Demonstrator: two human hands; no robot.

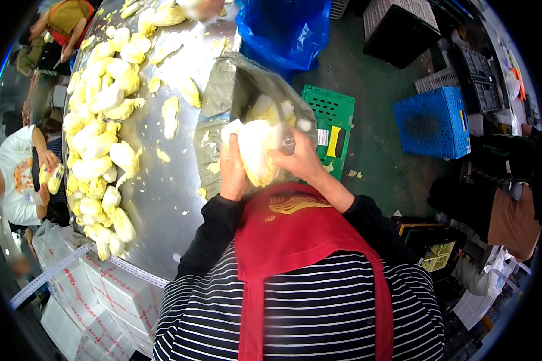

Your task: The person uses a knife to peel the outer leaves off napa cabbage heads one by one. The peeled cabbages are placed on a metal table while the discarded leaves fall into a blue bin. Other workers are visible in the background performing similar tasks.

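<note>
A pale napa cabbage (261, 146) is held between my two hands above an open grey-green woven sack (212, 99). My left hand (233, 169) grips its left side, with a white piece of leaf or stem by the fingertips. My right hand (301, 158) holds its right side, the thumb across the front; a shiny, blurred object lies by the fingers, and I cannot tell what it is. Cabbage leaves (271, 108) show inside the sack. Many small yellow-white napa cabbages (104, 99) are heaped along the far left of the steel table (156, 216).
Loose leaves (170, 117) lie on the table. A blue plastic bag (284, 36) stands beyond the sack, and a green crate (334, 108) lies to its right. Farther right is a blue crate (431, 122). Across the table a person (22, 176) holds wrapped cabbages. White boxes (108, 289) are stacked lower left.
</note>
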